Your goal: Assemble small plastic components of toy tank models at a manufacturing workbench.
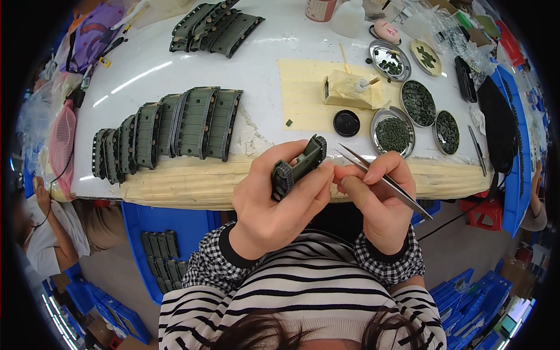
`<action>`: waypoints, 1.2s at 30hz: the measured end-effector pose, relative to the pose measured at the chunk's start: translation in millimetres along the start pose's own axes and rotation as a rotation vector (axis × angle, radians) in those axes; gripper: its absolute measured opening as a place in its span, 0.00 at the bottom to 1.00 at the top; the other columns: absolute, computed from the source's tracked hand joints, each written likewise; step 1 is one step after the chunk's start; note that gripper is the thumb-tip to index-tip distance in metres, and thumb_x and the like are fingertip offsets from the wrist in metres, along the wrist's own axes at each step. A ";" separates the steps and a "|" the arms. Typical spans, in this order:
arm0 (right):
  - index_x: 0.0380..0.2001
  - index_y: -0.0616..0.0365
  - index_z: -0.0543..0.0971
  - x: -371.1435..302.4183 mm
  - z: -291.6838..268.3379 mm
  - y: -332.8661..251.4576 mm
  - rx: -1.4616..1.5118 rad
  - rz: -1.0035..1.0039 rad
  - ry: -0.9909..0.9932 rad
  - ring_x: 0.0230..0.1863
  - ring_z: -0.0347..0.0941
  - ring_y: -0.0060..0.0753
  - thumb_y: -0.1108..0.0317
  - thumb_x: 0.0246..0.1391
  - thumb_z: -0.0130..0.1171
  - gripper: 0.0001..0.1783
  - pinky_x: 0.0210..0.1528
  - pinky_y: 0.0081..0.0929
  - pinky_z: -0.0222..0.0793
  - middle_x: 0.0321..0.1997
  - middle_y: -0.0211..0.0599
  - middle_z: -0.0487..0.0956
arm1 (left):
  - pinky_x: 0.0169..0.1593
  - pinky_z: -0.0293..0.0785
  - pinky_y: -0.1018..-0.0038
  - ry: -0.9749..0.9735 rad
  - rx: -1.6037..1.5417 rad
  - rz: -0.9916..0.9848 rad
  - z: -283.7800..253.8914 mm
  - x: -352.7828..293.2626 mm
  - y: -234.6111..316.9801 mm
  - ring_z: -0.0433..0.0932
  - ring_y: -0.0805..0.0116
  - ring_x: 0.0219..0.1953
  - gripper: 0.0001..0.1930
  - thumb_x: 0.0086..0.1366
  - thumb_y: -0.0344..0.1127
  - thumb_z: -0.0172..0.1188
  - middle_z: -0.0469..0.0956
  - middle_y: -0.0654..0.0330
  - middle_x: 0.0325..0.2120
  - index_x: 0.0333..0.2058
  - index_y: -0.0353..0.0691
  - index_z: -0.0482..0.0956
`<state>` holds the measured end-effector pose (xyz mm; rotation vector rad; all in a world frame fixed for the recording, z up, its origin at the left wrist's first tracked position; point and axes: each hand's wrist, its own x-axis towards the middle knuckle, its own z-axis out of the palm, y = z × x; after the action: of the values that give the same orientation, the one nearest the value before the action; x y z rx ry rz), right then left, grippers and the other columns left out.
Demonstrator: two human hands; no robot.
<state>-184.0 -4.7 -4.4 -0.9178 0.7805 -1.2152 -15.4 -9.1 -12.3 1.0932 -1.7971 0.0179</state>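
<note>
In my left hand (269, 204) is a small dark green model piece (301, 165), with black ribbed, track-like ends, gripped between thumb and fingers. My right hand (382, 210) holds metal tweezers (412, 202), their tips pointing up and left, near the model piece. The thumb and forefinger of that hand come close to the left fingertips; whether a tiny part is between them is hidden. Left of my hands, a row of overlapping dark green ribbed pieces (195, 122) lies on the white table (262, 44). More similar pieces (217, 28) are stacked farther back.
Round tins of small green parts (418, 102) stand at the right. Near them are a black round lid (346, 123) and a beige box (338, 92) holding a white bottle (362, 85). A blue tray (137, 224) with green pieces is below the table edge. Other people sit at both sides.
</note>
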 end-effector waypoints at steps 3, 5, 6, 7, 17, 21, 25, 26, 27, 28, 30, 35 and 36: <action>0.33 0.62 0.67 -0.1 0.3 -1.2 -0.048 -0.006 0.003 0.48 0.77 0.33 0.85 0.54 0.55 0.10 0.50 0.26 0.76 0.41 0.50 0.79 | 0.30 0.79 0.76 0.018 0.012 0.035 1.3 -0.8 -1.3 0.80 0.65 0.29 0.14 0.44 0.23 0.69 0.74 0.52 0.40 0.34 0.39 0.84; 0.33 0.62 0.67 -0.9 1.4 -1.1 -0.059 0.001 0.007 0.48 0.77 0.33 0.85 0.54 0.55 0.10 0.50 0.25 0.76 0.41 0.50 0.79 | 0.30 0.78 0.76 0.035 0.012 0.048 2.4 -2.3 -1.9 0.80 0.65 0.28 0.14 0.44 0.22 0.69 0.74 0.51 0.40 0.33 0.38 0.84; 0.34 0.62 0.67 -1.0 2.1 -1.2 -0.065 0.005 0.008 0.48 0.77 0.33 0.85 0.54 0.55 0.10 0.50 0.25 0.76 0.41 0.50 0.79 | 0.30 0.78 0.76 0.044 0.009 0.050 2.9 -2.6 -1.8 0.80 0.65 0.28 0.13 0.44 0.22 0.69 0.74 0.51 0.40 0.33 0.38 0.84; 0.34 0.62 0.67 -0.7 2.1 -0.8 -0.055 0.002 0.007 0.48 0.77 0.33 0.85 0.54 0.55 0.10 0.50 0.25 0.76 0.41 0.51 0.79 | 0.30 0.78 0.76 0.054 0.007 0.052 3.4 -2.5 -1.7 0.80 0.65 0.28 0.13 0.43 0.22 0.69 0.74 0.51 0.40 0.32 0.37 0.84; 0.34 0.61 0.66 -0.1 2.0 2.7 0.006 0.003 -0.003 0.47 0.78 0.32 0.84 0.55 0.55 0.10 0.48 0.24 0.76 0.42 0.51 0.79 | 0.30 0.77 0.75 0.064 0.020 -0.074 2.3 -1.9 -0.4 0.79 0.64 0.30 0.13 0.41 0.23 0.69 0.74 0.51 0.40 0.30 0.41 0.84; 0.37 0.64 0.71 -5.4 1.0 -8.1 -0.107 0.044 0.022 0.41 0.77 0.28 0.61 0.66 0.48 0.14 0.49 0.26 0.74 0.37 0.44 0.79 | 0.34 0.74 0.72 0.071 -0.050 -0.148 -2.8 2.9 -4.5 0.76 0.61 0.32 0.12 0.43 0.23 0.68 0.76 0.54 0.35 0.29 0.41 0.84; 0.27 0.66 0.81 -6.3 -2.6 -28.6 -0.507 -0.255 -0.094 0.32 0.69 0.27 0.33 0.62 0.18 0.50 0.47 0.35 0.69 0.28 0.36 0.73 | 0.40 0.70 0.72 0.032 -0.222 -0.311 -16.7 1.3 -7.3 0.73 0.61 0.35 0.07 0.48 0.25 0.68 0.77 0.58 0.28 0.28 0.39 0.82; 0.26 0.66 0.81 -6.7 -2.3 -31.1 -0.500 -0.348 -0.089 0.29 0.69 0.27 0.35 0.63 0.21 0.48 0.41 0.34 0.71 0.26 0.36 0.73 | 0.41 0.69 0.72 0.003 -0.272 -0.388 -22.6 -1.5 -6.8 0.73 0.61 0.36 0.07 0.48 0.25 0.68 0.77 0.58 0.29 0.28 0.39 0.81; 0.25 0.66 0.80 -10.2 -1.6 -36.0 -0.299 -0.395 -0.132 0.25 0.68 0.27 0.38 0.64 0.25 0.45 0.35 0.32 0.71 0.24 0.37 0.73 | 0.42 0.71 0.71 -0.056 -0.316 -0.400 -25.7 -2.6 -8.7 0.74 0.63 0.34 0.05 0.53 0.26 0.65 0.77 0.54 0.33 0.29 0.37 0.79; 0.24 0.66 0.79 -11.9 1.8 -41.8 -0.100 -0.437 -0.186 0.20 0.67 0.27 0.40 0.66 0.28 0.41 0.28 0.29 0.70 0.22 0.37 0.73 | 0.42 0.73 0.70 -0.115 -0.359 -0.413 -28.8 -3.5 -10.9 0.76 0.65 0.33 0.04 0.57 0.27 0.61 0.76 0.50 0.37 0.30 0.36 0.76; 0.24 0.64 0.77 -8.6 4.5 -67.8 0.243 -0.327 -0.491 0.13 0.63 0.29 0.49 0.67 0.36 0.32 0.17 0.25 0.65 0.18 0.41 0.73 | 0.40 0.76 0.70 -0.181 -0.500 -0.494 -33.6 -7.9 -12.0 0.77 0.67 0.30 0.04 0.62 0.28 0.57 0.75 0.45 0.42 0.33 0.34 0.73; 0.27 0.58 0.71 -10.5 15.2 -94.3 0.578 -0.022 -0.908 0.13 0.65 0.33 0.61 0.66 0.42 0.17 0.15 0.29 0.58 0.26 0.50 0.75 | 0.40 0.74 0.73 -0.075 -0.944 -0.815 -28.8 -3.9 8.6 0.77 0.69 0.32 0.05 0.62 0.27 0.57 0.75 0.49 0.40 0.36 0.32 0.75; 0.26 0.58 0.71 -10.4 15.8 -92.5 0.628 -0.031 -0.965 0.13 0.65 0.34 0.61 0.66 0.42 0.17 0.15 0.30 0.58 0.26 0.50 0.75 | 0.37 0.75 0.73 -0.100 -0.923 -0.764 -27.2 -6.2 6.6 0.77 0.67 0.30 0.07 0.63 0.29 0.55 0.72 0.44 0.44 0.37 0.31 0.74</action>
<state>-211.2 -0.9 85.9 -0.8405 -0.3735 -0.8026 0.6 11.4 -0.2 0.9928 -1.1162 -1.2087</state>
